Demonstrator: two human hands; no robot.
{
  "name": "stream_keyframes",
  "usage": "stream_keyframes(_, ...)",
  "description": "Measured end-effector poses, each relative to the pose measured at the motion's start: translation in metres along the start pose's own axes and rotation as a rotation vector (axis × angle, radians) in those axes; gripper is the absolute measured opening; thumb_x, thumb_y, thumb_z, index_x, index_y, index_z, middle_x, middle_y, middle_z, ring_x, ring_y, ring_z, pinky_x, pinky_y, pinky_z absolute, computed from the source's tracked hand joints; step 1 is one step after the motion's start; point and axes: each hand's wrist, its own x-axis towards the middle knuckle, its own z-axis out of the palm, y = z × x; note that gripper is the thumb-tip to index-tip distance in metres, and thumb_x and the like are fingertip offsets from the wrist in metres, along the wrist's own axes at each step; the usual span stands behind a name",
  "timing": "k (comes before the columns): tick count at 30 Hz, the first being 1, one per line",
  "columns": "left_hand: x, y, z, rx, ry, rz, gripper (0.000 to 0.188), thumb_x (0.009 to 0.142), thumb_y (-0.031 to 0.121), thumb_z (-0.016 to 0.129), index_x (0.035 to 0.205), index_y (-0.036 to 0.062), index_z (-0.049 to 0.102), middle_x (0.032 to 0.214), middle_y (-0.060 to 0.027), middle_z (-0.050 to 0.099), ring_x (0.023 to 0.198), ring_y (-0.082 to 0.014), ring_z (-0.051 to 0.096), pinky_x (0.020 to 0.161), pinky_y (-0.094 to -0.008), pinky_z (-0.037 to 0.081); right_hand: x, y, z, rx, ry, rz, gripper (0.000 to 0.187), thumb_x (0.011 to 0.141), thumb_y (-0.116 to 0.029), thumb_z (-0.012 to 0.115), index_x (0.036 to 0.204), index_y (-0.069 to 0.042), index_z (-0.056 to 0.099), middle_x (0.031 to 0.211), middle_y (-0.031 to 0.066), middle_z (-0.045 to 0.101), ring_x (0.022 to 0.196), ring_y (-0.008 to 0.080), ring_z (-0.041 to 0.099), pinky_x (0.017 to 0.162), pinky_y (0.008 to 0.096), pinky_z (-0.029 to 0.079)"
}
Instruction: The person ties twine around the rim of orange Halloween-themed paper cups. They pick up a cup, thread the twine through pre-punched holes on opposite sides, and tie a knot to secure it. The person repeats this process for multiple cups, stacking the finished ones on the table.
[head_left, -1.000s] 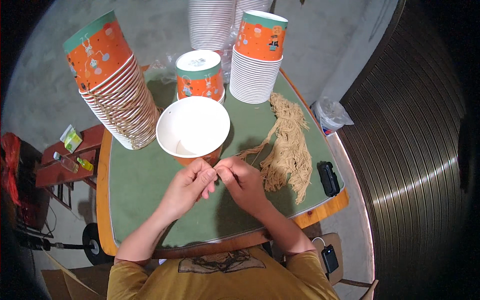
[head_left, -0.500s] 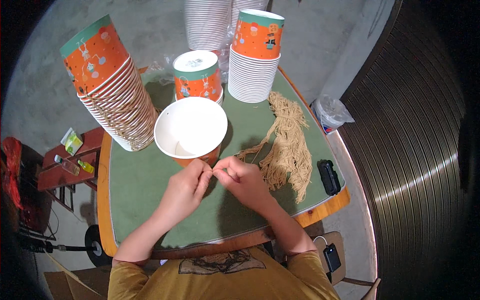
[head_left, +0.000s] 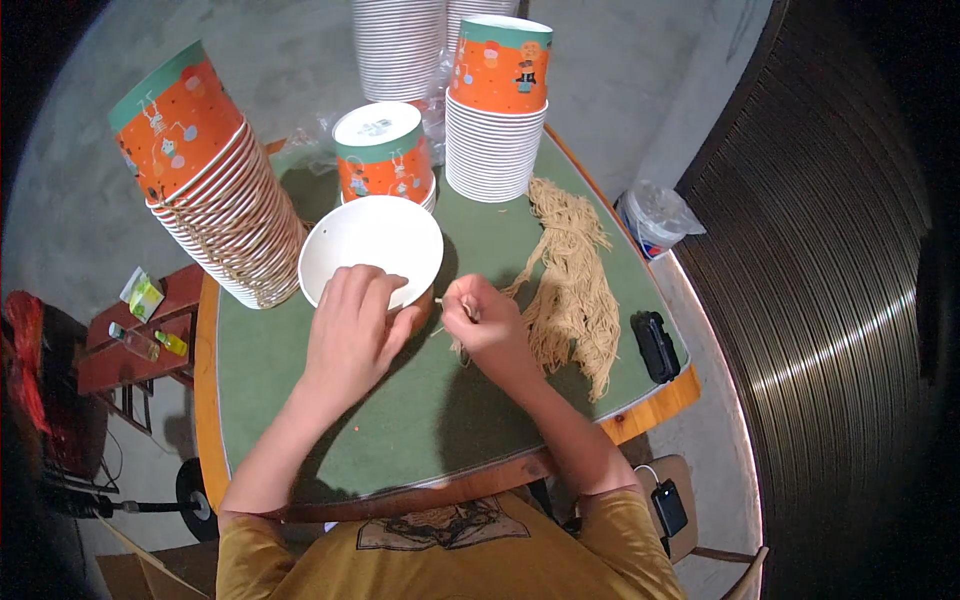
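A white-lined paper bucket (head_left: 375, 235) with an orange outside stands mouth up near the table's middle. My left hand (head_left: 355, 325) grips its near rim, fingers over the edge and thumb against the outer wall. Just right of the bucket, my right hand (head_left: 482, 325) is closed in a pinch on a thin tan string, whose short end shows at the fingertips. Beyond that hand lies a loose bundle of tan strings (head_left: 570, 290). At the left leans a tall stack of paper buckets (head_left: 225, 200), with strings draped down its side.
An upside-down paper bucket (head_left: 385, 165) stands behind the open one. A nested stack (head_left: 495, 150) is at the back right, with more white stacks (head_left: 398, 50) beyond. A black case (head_left: 655, 347) lies by the right edge of the green-covered table (head_left: 430, 430).
My hands, pinched together in front of the bucket before, have parted. The left has moved up onto the bucket's rim; the right has shifted slightly up and right with the string.
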Motion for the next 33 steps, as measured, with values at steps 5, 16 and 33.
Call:
stream_keyframes(5, 0.004, -0.007, 0.006, -0.268, -0.257, -0.278, 0.025, 0.084, 0.009, 0.064, 0.109, 0.0057, 0.063, 0.080, -0.0101, 0.060, 0.066, -0.0228, 0.062, 0.062, -0.0354, 0.051, 0.015, 0.025, 0.015, 0.080, 0.010, -0.046, 0.013, 0.084, -0.007, 0.062, 0.089, -0.002, 0.050, 0.067, 0.0030, 0.056, 0.059, 0.0082, 0.052, 0.056, 0.0276, 0.044)
stream_keyframes(16, 0.006, -0.007, 0.010, -0.248, -0.266, -0.299, 0.025, 0.086, 0.009, 0.062, 0.110, 0.0061, 0.066, 0.079, -0.0091, 0.062, 0.063, -0.0180, 0.062, 0.060, -0.0325, 0.052, 0.020, 0.030, 0.016, 0.115, -0.009, 0.053, 0.014, 0.084, -0.009, 0.062, 0.089, -0.002, 0.051, 0.068, 0.0028, 0.058, 0.061, 0.0078, 0.053, 0.058, 0.0269, 0.045)
stream_keyframes(33, 0.009, -0.010, 0.008, -0.291, -0.304, -0.342, 0.024, 0.093, 0.016, 0.055, 0.114, 0.0061, 0.063, 0.084, -0.0117, 0.066, 0.069, -0.0249, 0.065, 0.068, -0.0366, 0.052, 0.023, 0.028, 0.023, 0.185, 0.008, 0.054, 0.012, 0.087, -0.008, 0.061, 0.089, -0.001, 0.052, 0.069, 0.0034, 0.060, 0.064, 0.0084, 0.057, 0.061, 0.0263, 0.047)
